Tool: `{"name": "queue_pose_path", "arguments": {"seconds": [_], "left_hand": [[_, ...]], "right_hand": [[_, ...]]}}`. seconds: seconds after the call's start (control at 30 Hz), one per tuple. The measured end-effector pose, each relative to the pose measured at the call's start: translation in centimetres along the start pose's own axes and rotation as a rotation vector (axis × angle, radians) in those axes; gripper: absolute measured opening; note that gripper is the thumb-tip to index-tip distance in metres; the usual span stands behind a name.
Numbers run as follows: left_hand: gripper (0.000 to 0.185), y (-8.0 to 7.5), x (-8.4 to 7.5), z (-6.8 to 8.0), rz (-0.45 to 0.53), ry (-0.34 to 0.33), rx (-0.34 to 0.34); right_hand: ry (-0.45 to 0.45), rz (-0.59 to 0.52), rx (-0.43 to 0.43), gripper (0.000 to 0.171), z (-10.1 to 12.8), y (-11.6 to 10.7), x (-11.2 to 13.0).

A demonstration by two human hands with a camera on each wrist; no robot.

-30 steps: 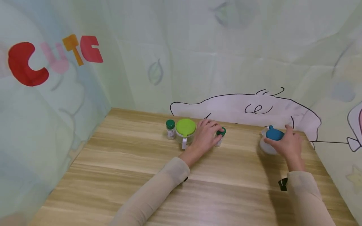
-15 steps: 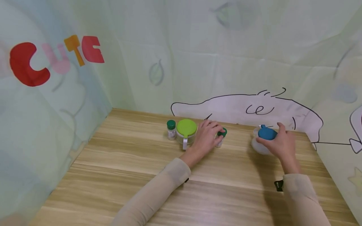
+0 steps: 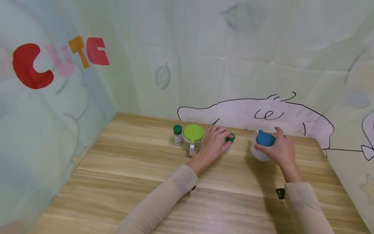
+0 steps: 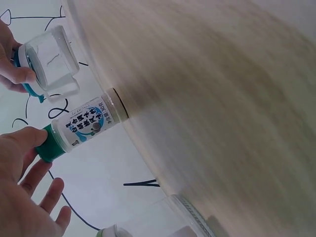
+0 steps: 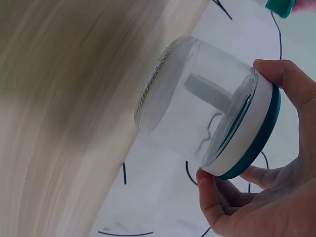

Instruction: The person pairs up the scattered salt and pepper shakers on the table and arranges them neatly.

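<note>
My left hand (image 3: 214,139) pinches the green cap of a small clear seasoning bottle (image 4: 86,123), which stands upright on the wooden table. In the left wrist view its label and base show plainly. To the right, my right hand (image 3: 280,151) grips a round glass seasoning jar (image 5: 197,94) by its white rim and blue lid (image 3: 265,139), thumb and fingers on opposite sides. The jar's base is close over the table, and a pale handle or spout juts from its far side. A similar jar with a lime-green lid (image 3: 193,132) stands just left of my left hand.
Another green-capped bottle (image 3: 177,135) stands left of the lime-lidded jar. Close behind the row of containers, a printed cloth backdrop (image 3: 204,74) meets the far edge of the wooden table (image 3: 131,156). Bare wood lies between the left-hand bottle and the blue-lidded jar.
My right hand has moved left with the blue-lidded jar, bringing it closer to the bottle under my left hand. The left hand keeps its place on the cap.
</note>
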State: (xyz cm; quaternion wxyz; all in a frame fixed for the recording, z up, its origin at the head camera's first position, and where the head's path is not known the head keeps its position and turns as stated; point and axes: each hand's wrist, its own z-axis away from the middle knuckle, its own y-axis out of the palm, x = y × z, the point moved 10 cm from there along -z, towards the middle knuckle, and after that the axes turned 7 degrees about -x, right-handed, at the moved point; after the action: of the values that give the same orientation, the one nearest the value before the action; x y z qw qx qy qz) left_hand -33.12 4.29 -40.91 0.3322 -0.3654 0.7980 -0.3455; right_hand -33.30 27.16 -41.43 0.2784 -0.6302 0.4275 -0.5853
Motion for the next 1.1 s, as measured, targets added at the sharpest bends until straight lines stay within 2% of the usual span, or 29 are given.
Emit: {"name": "queue_pose_path", "arguments": {"seconds": [0.4,0.73,1.1], "left_hand": [[0.016,0.0,0.3,0.1,-0.004,-0.015,0.027],[0.016,-0.3,0.1,0.1,-0.005,-0.002,0.017],[0.016,-0.1,-0.2,0.0,-0.005,0.01,0.01]], "right_hand": [[-0.03,-0.041,0.03,0.112,0.3,2.6,2.7],[-0.043,-0.056,0.036,0.11,0.5,3.8,4.7],[-0.061,-0.075,0.031,0.109,0.4,4.6,5.8]]}}
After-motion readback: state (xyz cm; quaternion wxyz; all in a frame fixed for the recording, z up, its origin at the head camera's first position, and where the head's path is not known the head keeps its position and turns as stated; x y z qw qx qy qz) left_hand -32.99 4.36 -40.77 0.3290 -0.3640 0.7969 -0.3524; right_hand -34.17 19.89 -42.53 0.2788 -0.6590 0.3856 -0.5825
